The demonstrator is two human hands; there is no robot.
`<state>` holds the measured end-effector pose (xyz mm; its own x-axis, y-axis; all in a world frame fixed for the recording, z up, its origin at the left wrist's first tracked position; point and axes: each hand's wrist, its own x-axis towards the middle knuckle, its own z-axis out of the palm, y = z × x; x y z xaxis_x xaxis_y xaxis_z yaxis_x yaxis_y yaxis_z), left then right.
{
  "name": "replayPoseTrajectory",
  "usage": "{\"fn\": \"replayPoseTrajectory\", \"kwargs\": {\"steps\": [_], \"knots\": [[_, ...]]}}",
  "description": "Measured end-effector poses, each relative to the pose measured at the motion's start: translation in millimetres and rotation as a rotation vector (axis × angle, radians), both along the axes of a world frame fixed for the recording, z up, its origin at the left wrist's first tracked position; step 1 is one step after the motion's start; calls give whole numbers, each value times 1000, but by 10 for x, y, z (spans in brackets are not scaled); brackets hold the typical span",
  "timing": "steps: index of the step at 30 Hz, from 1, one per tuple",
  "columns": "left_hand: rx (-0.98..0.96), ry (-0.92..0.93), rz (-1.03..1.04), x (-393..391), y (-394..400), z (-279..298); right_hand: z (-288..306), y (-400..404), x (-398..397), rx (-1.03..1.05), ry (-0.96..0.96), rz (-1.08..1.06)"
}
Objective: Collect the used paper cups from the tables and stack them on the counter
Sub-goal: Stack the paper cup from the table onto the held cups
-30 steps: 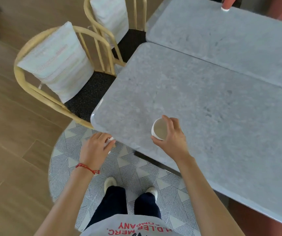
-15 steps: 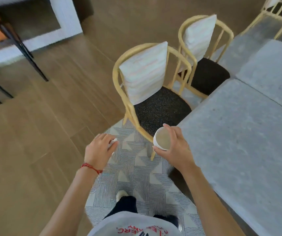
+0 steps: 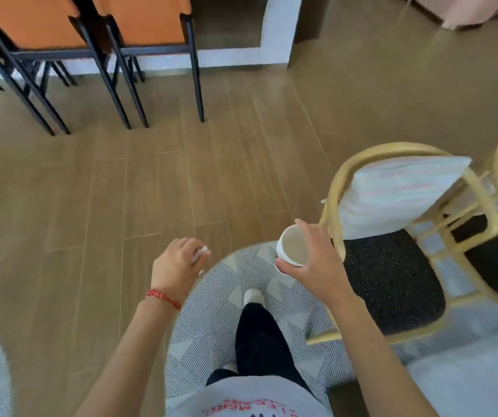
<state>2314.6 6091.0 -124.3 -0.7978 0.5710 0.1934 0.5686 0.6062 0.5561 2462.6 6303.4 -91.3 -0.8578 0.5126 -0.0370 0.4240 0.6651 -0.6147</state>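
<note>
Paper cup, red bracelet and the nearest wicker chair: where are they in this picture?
paper cup [image 3: 293,247]: head view, pale inside of the cup.
red bracelet [image 3: 163,298]: head view, cord across the left wrist.
wicker chair [image 3: 392,281]: head view, dark seat pad.

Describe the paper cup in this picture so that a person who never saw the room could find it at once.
Start at the rattan chair with the black seat and striped cushion, at the right side. Just left of its frame, above the patterned rug, the right hand holds the paper cup by its rim. It is the only cup whose round opening shows; the left hand hides all but a white edge.
</note>
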Motion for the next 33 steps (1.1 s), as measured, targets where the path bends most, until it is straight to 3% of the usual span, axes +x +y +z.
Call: {"fn": "replayPoseTrajectory", "kwargs": {"steps": [14, 23, 33], "knots": [[10, 75, 145, -1943, 1287, 105, 68, 1480, -2060, -121, -9, 76], [-28, 88, 60, -3392, 2273, 5, -55, 2310, -3300, -116, -2, -40], [-9, 104, -171, -4989, 3573, 144, 12, 3235, -4472, -99, 24, -266]]}}
